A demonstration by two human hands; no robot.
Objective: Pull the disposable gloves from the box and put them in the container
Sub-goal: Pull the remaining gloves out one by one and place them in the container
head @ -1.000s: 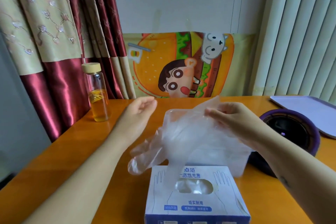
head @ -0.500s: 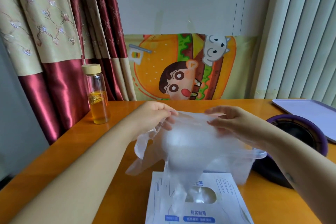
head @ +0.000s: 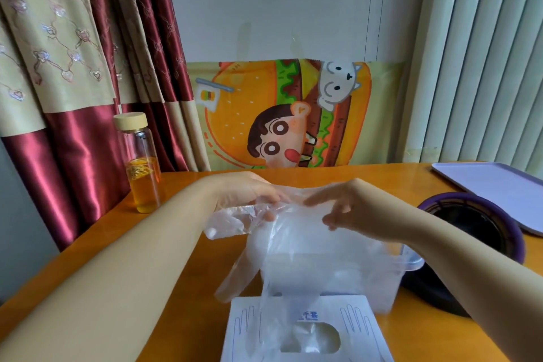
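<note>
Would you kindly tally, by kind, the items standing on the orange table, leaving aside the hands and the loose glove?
Glass bottle: 1
Glove box: 1
Clear container: 1
Lavender tray: 1
Purple-rimmed round object: 1
Total: 5
Not counted: left hand and right hand, both gripping the glove.

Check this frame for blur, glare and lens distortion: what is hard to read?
Head view: soft, even light, no harsh glare, only a sheen on the red satin curtain; wide-angle bending tilts the pale vertical blinds; the right hand has motion-smeared fingers; the thin clear plastic glove blends into the translucent plastic container behind it; the bottom edge crops the white cardboard glove box.
</note>
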